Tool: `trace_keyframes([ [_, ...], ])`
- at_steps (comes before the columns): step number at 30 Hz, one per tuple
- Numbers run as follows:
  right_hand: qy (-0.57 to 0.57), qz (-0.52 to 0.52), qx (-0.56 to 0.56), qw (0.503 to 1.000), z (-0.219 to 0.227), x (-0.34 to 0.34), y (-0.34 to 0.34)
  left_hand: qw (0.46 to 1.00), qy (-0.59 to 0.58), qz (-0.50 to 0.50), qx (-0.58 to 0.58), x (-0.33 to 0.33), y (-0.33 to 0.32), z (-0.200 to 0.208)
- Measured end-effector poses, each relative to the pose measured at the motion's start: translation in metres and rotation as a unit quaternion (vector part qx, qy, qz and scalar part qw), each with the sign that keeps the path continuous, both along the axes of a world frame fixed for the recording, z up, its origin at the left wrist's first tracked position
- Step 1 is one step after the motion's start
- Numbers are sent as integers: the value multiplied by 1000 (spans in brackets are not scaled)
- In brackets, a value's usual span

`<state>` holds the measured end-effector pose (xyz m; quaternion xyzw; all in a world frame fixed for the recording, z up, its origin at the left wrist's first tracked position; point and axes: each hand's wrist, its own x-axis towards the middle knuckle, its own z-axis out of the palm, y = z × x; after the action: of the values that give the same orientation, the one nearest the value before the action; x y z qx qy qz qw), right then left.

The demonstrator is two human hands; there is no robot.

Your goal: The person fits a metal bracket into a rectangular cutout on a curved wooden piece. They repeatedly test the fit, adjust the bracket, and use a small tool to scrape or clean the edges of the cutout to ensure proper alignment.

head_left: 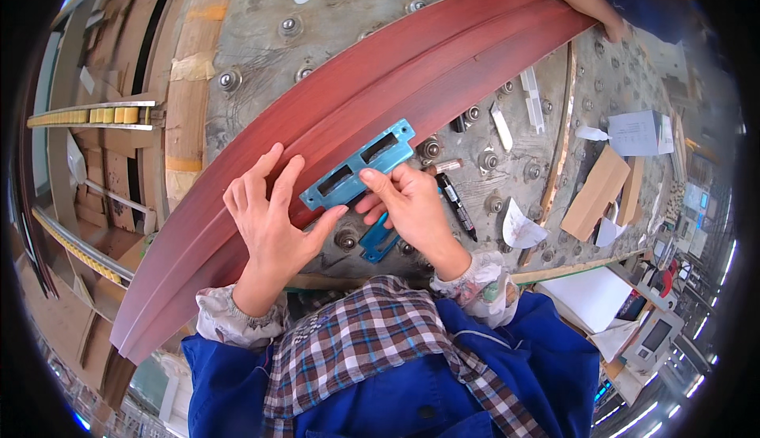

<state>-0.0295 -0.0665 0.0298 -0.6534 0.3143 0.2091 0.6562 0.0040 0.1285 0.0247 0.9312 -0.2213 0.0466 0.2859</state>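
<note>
Lt-blue flat plate [354, 165] w/ two dark rect. slots & small hole nr each end sits slantwise over near edge of red-brown ridged board [356, 97]; resting or lifted, can't tell. R hand [413, 208] clamped on plate, thumb on top. L hand [271, 218] over board, thumb & fingers apart, beside plate's L end. Dk-blue slotted piece [368, 242] & blk marker pen [456, 204] off board's near edge.

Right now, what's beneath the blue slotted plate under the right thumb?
The red-brown panel passes beneath the blue slotted plate; fingers of the right hand curl below its lower edge. The covered panel surface is hidden; contact can't be told.
</note>
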Motion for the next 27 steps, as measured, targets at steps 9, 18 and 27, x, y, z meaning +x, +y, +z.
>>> trace_keyframes([
  [9,-28,-118,58,991,-4,2,-12,996,52,50,44,0,-11,7],
  [18,-62,-199,92,974,-15,7,-7,995,70,49,51,2,-13,9],
  [27,-70,-182,24,980,-16,5,-6,992,97,53,55,2,-16,11],
])
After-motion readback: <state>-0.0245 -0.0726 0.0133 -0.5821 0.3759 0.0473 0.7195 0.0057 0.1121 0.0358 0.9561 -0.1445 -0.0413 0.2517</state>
